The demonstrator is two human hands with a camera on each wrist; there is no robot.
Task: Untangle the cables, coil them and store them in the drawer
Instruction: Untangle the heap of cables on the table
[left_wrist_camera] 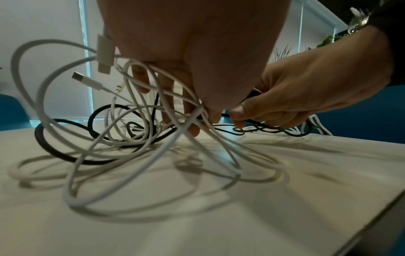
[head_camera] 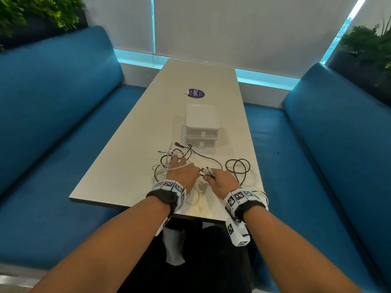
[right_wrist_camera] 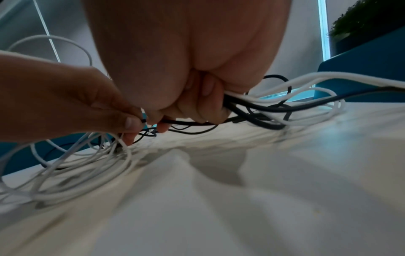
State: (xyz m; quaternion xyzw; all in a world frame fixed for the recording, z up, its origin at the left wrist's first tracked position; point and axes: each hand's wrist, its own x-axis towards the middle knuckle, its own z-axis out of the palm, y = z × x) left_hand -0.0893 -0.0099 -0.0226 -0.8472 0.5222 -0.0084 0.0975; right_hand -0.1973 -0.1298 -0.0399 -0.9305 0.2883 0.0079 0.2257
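Both hands are working in the tangle of cables lying on the near end of the table, just in front of the small white box with 2 drawers; both drawers are closed. The left hand is reaching into the white cables, its fingers threading through the loops while thumb and fingertip are pinching strands together at the knot. The right hand is clenching a bundle of black cables and white ones running off to its right, its fingers curling tightly around them. The 2 hands are nearly touching. A purple sticker is lying farther along the table.
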